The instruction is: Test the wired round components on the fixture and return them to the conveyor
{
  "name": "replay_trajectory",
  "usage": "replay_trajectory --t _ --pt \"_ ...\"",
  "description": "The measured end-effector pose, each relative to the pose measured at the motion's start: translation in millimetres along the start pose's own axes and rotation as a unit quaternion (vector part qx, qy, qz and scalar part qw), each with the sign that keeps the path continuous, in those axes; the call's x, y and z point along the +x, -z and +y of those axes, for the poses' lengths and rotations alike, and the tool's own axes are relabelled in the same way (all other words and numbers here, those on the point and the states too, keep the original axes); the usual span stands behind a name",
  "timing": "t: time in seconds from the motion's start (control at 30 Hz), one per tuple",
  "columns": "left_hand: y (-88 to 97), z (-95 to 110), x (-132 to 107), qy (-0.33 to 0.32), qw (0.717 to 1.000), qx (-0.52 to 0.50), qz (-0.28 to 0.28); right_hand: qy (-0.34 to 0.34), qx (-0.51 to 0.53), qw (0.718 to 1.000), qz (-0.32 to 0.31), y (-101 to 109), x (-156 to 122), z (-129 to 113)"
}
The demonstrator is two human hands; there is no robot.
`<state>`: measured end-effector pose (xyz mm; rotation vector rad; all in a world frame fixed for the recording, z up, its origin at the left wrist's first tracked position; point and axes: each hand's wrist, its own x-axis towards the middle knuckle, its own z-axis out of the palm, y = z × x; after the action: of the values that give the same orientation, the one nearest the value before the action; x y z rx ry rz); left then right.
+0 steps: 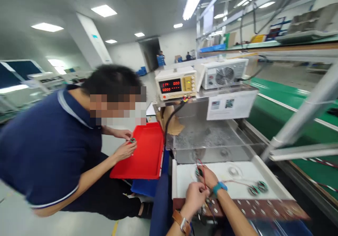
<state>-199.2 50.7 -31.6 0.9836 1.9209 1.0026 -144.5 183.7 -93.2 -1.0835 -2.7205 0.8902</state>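
My right hand (210, 178), with a blue band at the wrist, is closed on a small round green circuit board (198, 172) that has red wires (202, 167). Close beside it, my left hand (194, 196), wearing a brown-strapped watch, pinches thumb and finger together near the wire's lower end. The wire seems to run into that pinch, though the fingertips hide its end. Both hands are over the front of a white-lined tray (185, 186). Two more round boards (257, 188) with a red lead lie on the tray's right side.
Along the front edge runs a brown strip with metal contacts (253, 207). Behind stand a power supply (175, 84) with red digits and a second fan-backed unit (224, 74). At left, a co-worker (52, 141) holds a small green part over a red tray (149, 151).
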Motion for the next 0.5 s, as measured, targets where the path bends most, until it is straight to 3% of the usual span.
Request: replay_trajectory --t 0.2,0.5 --pt "-0.3 6.6 -3.8 0.050 0.998 0.032 0.035 0.043 0.032 0.998 0.018 -26.3 15.3 25.6" --pt "0.2 7.5 -5.8 0.068 0.996 0.035 0.037 0.027 0.035 0.999 0.007 -22.7 12.8 22.3"
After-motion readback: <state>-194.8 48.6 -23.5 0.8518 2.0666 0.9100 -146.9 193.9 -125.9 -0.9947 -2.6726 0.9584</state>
